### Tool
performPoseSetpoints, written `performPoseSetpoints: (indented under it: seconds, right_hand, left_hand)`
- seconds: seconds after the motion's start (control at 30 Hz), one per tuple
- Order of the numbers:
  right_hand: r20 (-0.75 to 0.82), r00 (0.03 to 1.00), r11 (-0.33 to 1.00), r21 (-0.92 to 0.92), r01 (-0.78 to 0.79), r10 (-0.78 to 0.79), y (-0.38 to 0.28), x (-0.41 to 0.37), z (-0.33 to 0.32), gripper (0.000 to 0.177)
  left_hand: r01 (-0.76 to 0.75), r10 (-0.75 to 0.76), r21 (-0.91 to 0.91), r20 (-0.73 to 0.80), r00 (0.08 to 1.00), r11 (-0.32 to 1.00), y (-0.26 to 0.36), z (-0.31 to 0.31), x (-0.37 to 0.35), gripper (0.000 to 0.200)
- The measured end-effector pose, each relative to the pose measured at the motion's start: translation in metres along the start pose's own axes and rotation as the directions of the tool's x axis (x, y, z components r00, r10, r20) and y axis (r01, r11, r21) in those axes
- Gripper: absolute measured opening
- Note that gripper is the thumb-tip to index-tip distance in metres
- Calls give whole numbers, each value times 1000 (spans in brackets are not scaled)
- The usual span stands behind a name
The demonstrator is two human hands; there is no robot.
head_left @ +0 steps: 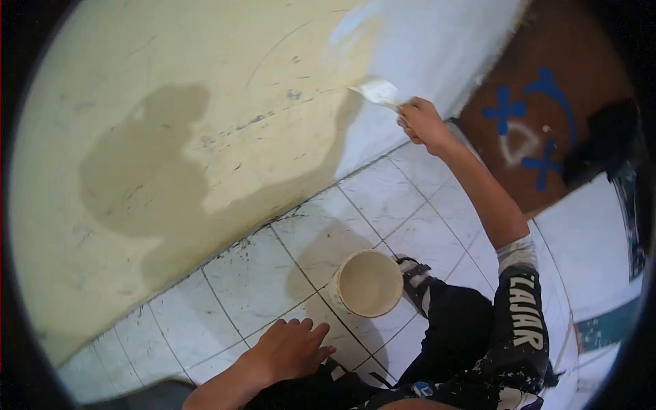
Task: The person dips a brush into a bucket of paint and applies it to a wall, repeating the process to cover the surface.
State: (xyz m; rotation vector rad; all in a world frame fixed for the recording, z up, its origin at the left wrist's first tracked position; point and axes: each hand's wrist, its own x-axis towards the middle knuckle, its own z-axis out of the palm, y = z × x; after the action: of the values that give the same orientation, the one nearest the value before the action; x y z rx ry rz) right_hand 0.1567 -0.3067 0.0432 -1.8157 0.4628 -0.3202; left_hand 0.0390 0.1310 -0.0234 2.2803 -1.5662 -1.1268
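My right hand [425,124] is closed round the handle of a paintbrush [378,91]. Its broad head is coated white, and the tip meets the wall [273,89] where pale yellow gives way to fresh white. My left hand [294,347] hangs low near my knee with loosely bent, parted fingers and nothing in it. Just beyond it, a round whitish bucket [333,287] stands upright on the tiles beside my foot, with pale paint inside.
White floor tiles [273,273] with dark joints and specks of dirt run along the wall's base. At the right is a brown panel [502,147] with blue painted marks. My sandalled foot [414,281] is close to the bucket. Shadows fall across the wall.
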Motion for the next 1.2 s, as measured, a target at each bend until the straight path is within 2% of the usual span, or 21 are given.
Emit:
performPoseSetpoints:
  seconds: [0.07, 0.13, 0.17, 0.23, 0.27, 0.3, 0.33, 0.37, 0.4, 0.47, 0.57, 0.7, 0.8, 0.83, 0.9, 0.97, 1.0, 1.03, 1.1, 1.17, 1.2]
  right_hand:
    - [-26, 1000, 999, -46, 16, -18, -25, -24, -3, 20]
    - [74, 997, 984, -181, 5, 9, -41, -45, -1, 21]
    - [48, 999, 985, -175, 6, 3, -43, -54, -1, 21]
    - [229, 973, 852, -511, 117, 4, -47, -73, 5, 26]
    - [290, 956, 787, -599, 150, 38, -50, -81, 7, 34]
    - [281, 959, 787, -598, 150, 30, -38, -80, 7, 34]
    - [436, 889, 657, -630, 414, -141, -13, -72, 6, 37]
    - [595, 756, 467, -605, 644, -273, -1, -70, 6, 40]
    - [594, 754, 462, -605, 648, -279, -9, -77, 12, 40]
    - [717, 691, 427, -655, 624, 90, -33, -92, 33, 44]
    - [736, 657, 390, -660, 642, 163, -42, -102, 57, 42]
    - [784, 617, 408, -587, 699, 69, -27, -106, 66, 42]
    - [844, 536, 480, -475, 738, 12, -4, -92, 65, 46]
    - [866, 500, 521, -417, 745, -21, 1, -88, 63, 47]
    - [869, 494, 525, -418, 741, -5, 9, -81, 63, 49]
    - [874, 486, 521, -422, 742, 16, 13, -72, 66, 50]
    - [897, 441, 539, -372, 756, 0, 15, -67, 67, 49]
    - [918, 397, 558, -319, 766, -19, 18, -63, 69, 49]
    - [924, 382, 567, -315, 761, 1, 24, -56, 74, 48]
    - [937, 348, 568, -298, 767, 22, 29, -50, 75, 47]
    - [946, 325, 594, -250, 764, -20, 34, -51, 75, 47]
  left_hand:
    - [-60, 60, 65, 3, 998, 996, 4, -1, 4, 51]
    - [-157, 161, 83, -53, 985, 984, 6, 6, 6, 51]
    - [-170, 176, 105, -44, 984, 980, 8, 6, 7, 51]
    - [-203, 204, 89, -7, 979, 975, 11, 6, 5, 52]
    - [-206, 208, 103, -5, 978, 973, 11, 4, 1, 52]
    - [-173, 173, 101, 11, 985, 980, 11, 3, -3, 53]
    - [-139, 137, 96, 25, 990, 986, 13, 2, -7, 54]
    - [-140, 139, 103, 19, 990, 985, 15, 0, -10, 54]
    - [-84, 84, 110, 4, 996, 990, 17, -2, -14, 54]
    - [13, -12, 118, -8, 1000, 993, 23, -3, -17, 57]
    - [26, -25, 75, -19, 1000, 997, 32, 4, -22, 58]
    - [154, -154, 88, -3, 988, 984, 52, -2, -28, 58]
    - [192, -192, 34, -21, 981, 981, 60, -1, -25, 59]
    - [229, -230, 39, 22, 973, 973, 65, -3, -23, 59]
    - [263, -266, 48, 66, 962, 964, 69, -3, -20, 59]
    - [271, -271, -50, 9, 963, 961, 65, -2, -15, 59]
    - [320, -321, -68, -8, 947, 945, 72, -10, -15, 57]
    - [323, -324, -63, -10, 946, 944, 76, -12, -12, 57]
    - [405, -405, 94, -26, 914, 909, 81, -10, -5, 57]
    - [370, -373, 82, 14, 928, 925, 100, -14, -4, 56]
    - [328, -326, 97, -32, 945, 940, 102, -11, -2, 51]
